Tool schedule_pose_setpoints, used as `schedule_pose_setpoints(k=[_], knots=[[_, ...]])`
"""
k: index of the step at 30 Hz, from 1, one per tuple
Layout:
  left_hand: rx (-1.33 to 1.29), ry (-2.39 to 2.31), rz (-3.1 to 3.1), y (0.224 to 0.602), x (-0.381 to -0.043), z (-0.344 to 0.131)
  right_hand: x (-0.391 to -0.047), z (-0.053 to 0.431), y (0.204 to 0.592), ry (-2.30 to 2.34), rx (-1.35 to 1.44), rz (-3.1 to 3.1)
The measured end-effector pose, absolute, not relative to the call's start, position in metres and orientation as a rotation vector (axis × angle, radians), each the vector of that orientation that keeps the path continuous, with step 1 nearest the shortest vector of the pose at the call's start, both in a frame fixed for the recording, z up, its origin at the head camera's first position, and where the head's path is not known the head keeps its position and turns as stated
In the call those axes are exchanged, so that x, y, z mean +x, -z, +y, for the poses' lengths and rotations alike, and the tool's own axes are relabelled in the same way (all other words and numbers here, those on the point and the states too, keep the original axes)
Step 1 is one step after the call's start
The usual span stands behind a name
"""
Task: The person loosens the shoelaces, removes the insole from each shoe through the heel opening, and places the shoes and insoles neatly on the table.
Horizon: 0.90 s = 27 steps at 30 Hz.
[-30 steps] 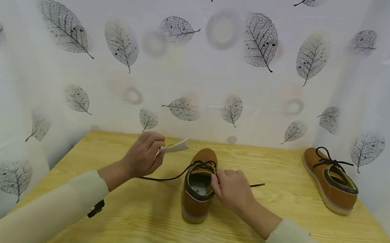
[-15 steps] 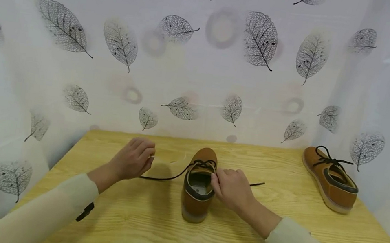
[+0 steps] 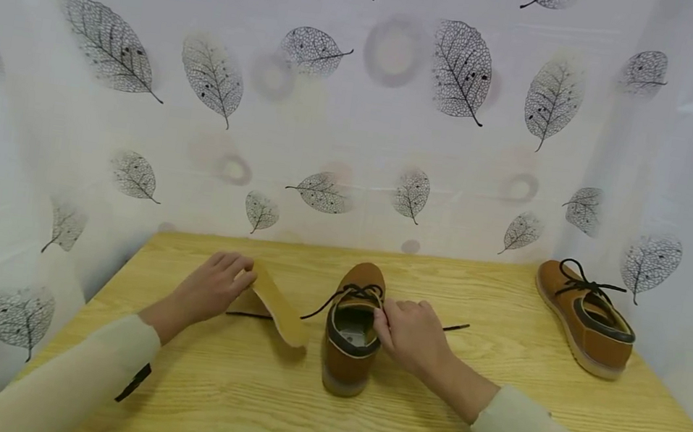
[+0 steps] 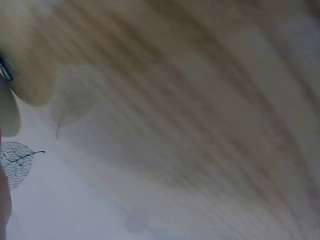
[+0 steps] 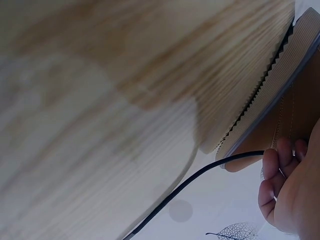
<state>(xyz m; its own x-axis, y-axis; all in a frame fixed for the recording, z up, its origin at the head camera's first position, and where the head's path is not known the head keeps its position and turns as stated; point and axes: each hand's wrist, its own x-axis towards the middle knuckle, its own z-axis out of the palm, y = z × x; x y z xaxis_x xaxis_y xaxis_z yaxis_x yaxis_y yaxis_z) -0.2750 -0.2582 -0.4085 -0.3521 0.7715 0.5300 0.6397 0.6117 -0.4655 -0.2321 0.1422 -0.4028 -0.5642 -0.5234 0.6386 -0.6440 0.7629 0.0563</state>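
Note:
In the head view my left hand pinches the far end of a tan insole. The insole slants down toward the near right, above the black shoelace, just left of a brown shoe. That shoe stands upright, heel toward me, its opening facing up and its laces crossed over the front. My right hand grips the right side of the shoe's opening, thumb at the inner rim. From the right wrist, curled fingers show against the shoe's side, a loose lace trailing below them.
A second brown shoe, its black lace tied in a bow, stands at the table's far right. The wooden table ends at a white leaf-print curtain behind. Mostly blurred table fills the left wrist view.
The left hand has moved left and lower, turning the insole from edge-on so that its broad tan face shows. The right hand and both shoes stay in place.

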Motion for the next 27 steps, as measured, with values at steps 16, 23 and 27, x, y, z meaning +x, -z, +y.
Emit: schedule_pose_setpoints(k=[16, 23, 27], knots=[[-0.608, -0.364, -2.562, 0.411, -0.268, -0.255, -0.231, 0.142, 0.402, -0.236, 0.855, -2.35], [-0.356, -0.2, -2.884, 0.402, -0.266, -0.222, -0.231, 0.142, 0.402, -0.24, 0.855, -2.366], [-0.377, -0.176, -2.936, 0.4, -0.267, -0.206, -0.23, 0.142, 0.402, -0.241, 0.856, -2.37]])
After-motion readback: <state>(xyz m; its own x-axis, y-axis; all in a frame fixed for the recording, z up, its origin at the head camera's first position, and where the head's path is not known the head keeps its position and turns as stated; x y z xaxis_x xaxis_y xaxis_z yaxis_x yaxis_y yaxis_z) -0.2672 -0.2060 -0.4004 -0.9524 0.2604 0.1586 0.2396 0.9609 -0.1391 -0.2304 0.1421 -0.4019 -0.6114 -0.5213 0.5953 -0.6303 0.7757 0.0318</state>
